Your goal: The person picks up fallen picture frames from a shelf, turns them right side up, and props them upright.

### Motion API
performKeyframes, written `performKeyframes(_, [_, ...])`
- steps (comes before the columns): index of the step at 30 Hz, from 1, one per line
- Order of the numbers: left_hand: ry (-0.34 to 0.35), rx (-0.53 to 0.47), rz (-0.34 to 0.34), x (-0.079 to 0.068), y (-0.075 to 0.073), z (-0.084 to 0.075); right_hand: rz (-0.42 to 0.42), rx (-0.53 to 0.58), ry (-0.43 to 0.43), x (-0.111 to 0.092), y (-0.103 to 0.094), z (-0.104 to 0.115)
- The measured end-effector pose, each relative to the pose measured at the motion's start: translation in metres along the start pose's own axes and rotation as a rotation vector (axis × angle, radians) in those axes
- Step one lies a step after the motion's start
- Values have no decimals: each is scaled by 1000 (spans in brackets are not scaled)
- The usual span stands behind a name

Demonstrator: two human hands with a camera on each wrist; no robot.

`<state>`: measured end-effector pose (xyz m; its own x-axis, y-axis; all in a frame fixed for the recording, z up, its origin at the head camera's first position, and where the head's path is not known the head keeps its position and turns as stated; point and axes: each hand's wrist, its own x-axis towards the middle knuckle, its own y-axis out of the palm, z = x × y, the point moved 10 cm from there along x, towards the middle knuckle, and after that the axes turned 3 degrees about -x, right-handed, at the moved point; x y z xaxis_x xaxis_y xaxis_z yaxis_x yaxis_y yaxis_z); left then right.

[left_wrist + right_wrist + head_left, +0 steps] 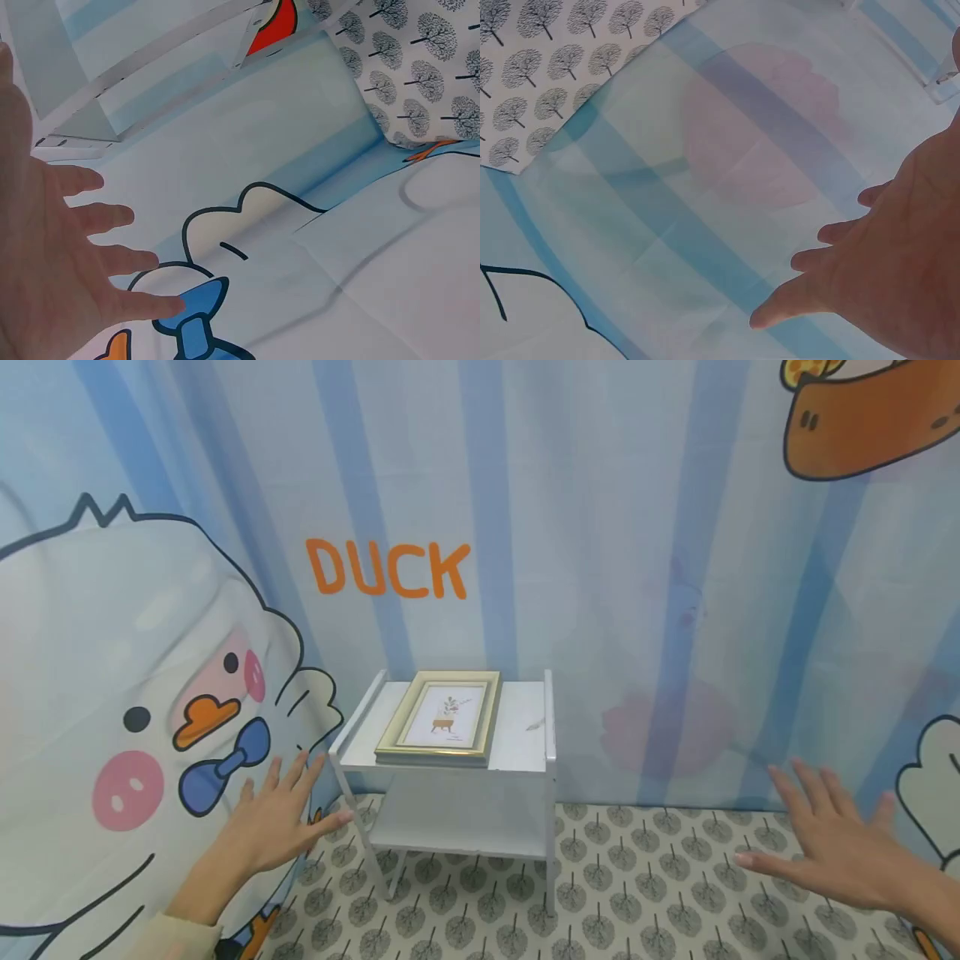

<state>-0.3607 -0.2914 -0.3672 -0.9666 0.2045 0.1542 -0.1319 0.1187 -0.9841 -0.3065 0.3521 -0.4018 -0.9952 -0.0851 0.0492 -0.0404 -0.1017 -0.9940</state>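
Note:
A gold-edged picture frame (491,718) lies flat on the top shelf of a small white stand (521,747); its print shows a plant in a brown pot. My left hand (273,818) hovers in the air left of the stand, fingers spread, touching nothing. Far to the right of the stand my right hand (843,852) is held up too, its fingers spread and nothing in it. Both wrist views show the palms bare: the left hand (64,262) below part of the white stand, the right hand (892,262) before the striped curtain.
A blue striped curtain (592,568) with a printed duck and the word DUCK hangs behind and at the left. Below the stand's top is a lower white shelf (465,814). The floor covering (630,893) carries a grey tree print.

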Motion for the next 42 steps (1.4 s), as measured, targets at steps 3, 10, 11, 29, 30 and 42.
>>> performKeyframes(3, [19, -34, -21, -1, -6, -3, -15, 8, -38, 1, -4, 11])
performKeyframes(10, [33, -165, -94, -7, -34, -16, -117, 53, -186, 1, -25, 50])
performKeyframes(11, [39, -176, -112, -7, -40, -19, -127, 69, -200, 0, -27, 55])
performKeyframes(29, [190, -258, -281, 10, -88, -57, -193, 222, -368, 4, -86, 142])
performKeyframes(30, [200, -256, -285, 12, -90, -58, -200, 218, -379, 5, -88, 147])
performKeyframes(42, [231, -223, -158, 44, -93, -80, -110, 214, -458, 17, -105, 195])
